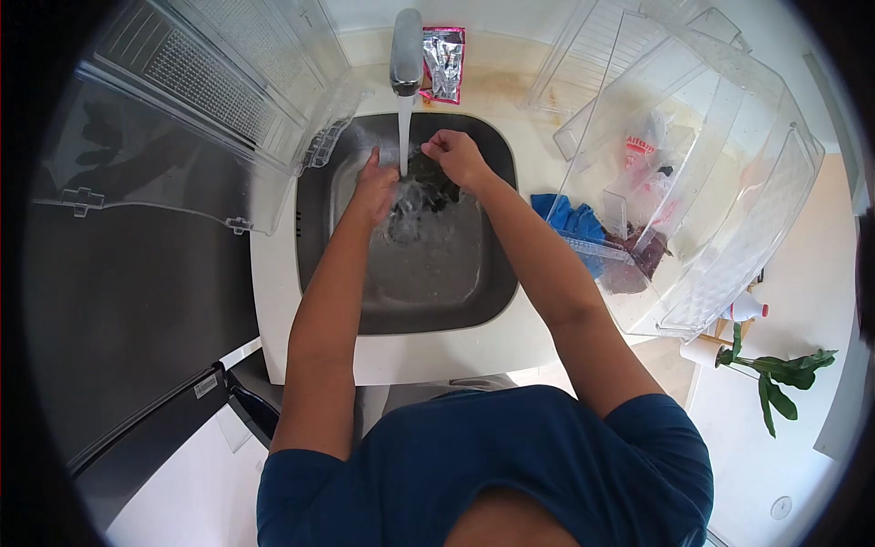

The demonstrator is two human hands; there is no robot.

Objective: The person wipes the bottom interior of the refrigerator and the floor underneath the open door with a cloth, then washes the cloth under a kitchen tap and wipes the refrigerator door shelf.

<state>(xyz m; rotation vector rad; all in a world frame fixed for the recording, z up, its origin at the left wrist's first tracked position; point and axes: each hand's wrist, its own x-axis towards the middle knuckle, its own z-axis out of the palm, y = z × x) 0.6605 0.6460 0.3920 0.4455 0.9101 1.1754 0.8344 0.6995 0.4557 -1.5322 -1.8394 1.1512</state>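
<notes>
Water runs from a chrome faucet (407, 51) into a dark sink (318, 260). My left hand (377, 188) is beside the stream, thumb raised; its lower fingers are hard to make out in the splash. On the other side, my right hand (456, 157) is curled, with fingertips pinched together above a dark, wet cloth-like item (437, 186) under the running water. Whether either hand grips that item cannot be told.
Clear plastic refrigerator bins (724, 171) stand on the right counter around blue cloth (571, 217), a brownish cloth and plastic bags. More clear shelves (212, 82) lean at the left. A silver-pink packet (444, 65) lies behind the faucet.
</notes>
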